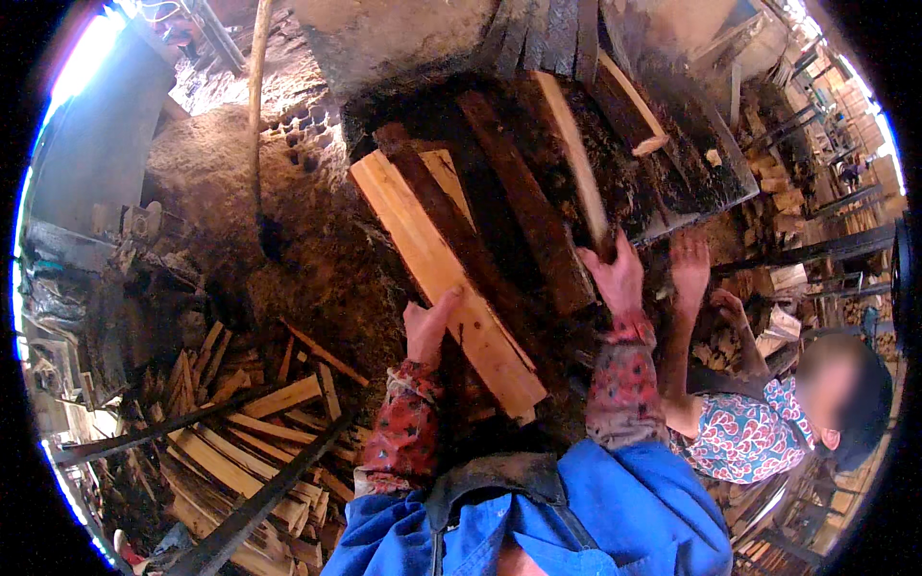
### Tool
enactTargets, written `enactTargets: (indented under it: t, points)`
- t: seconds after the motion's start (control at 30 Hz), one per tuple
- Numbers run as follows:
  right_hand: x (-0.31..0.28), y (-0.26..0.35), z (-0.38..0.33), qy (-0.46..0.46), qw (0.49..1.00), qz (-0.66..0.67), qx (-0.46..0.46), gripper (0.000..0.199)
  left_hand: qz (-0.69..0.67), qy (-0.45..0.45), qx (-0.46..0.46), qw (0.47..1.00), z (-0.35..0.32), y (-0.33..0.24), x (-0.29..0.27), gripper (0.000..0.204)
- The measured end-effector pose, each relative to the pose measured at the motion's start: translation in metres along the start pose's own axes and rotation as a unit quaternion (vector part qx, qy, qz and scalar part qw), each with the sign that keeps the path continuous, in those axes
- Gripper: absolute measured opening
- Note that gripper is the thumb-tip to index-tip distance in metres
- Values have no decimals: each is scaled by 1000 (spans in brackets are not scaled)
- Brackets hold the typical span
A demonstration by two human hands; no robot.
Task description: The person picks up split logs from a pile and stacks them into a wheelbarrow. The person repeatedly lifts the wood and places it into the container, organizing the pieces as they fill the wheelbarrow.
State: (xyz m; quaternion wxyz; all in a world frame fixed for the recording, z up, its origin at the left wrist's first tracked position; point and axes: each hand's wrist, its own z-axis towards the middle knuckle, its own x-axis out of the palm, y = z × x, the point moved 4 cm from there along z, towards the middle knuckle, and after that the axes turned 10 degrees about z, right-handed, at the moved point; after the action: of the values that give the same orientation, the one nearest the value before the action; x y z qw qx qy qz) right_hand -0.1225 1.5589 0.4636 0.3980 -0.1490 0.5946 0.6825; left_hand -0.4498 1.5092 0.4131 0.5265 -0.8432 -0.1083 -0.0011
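Observation:
A wide, pale wooden plank (415, 228) lies slantwise in front of me, its near end close to my body. My left hand (429, 328) grips its left edge, thumb on top and the other fingers partly hidden. My right hand (619, 280) is closed around the near end of a narrow, light wooden strip (572, 144), which points away from me over a black surface (663, 154). Between the two lie dark, rough-faced boards (519, 192). A short board with a pale edge (639, 110) rests farther off to the right.
At my right sits a co-worker in a patterned shirt (749, 432), one hand (690, 264) raised beside my right forearm. Split wood (259, 432) is heaped at lower left behind a dark bar (254, 499). A long pole (257, 106) stands far left; more wood is stacked at right.

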Motion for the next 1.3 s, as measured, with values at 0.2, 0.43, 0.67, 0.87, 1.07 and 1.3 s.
enactTargets:
  t: [0.2, 0.43, 0.67, 0.87, 1.07, 1.3]
  points:
    - [75, 32, 10, 188, 967, -169, -7, 111, 23, -6, -11, 1000, -4, -4, -6, 38]
    - [62, 35, -25, 240, 947, -211, -11, 115, 10, -10, 28, 1000, -8, -2, -18, 40]
    - [45, 63, -16, 275, 949, -153, 20, 107, -20, 3, 17, 1000, -17, -17, -18, 39]
    - [13, 76, -12, 331, 942, 59, -7, 95, -13, 8, 13, 1000, -12, -20, -15, 39]
    - [12, 76, -61, 343, 930, 129, -31, 86, 1, 1, 14, 1000, -2, -25, -9, 40]
    - [23, 96, -67, 240, 963, 96, -78, 66, 36, -16, 18, 999, 10, -33, -3, 40]
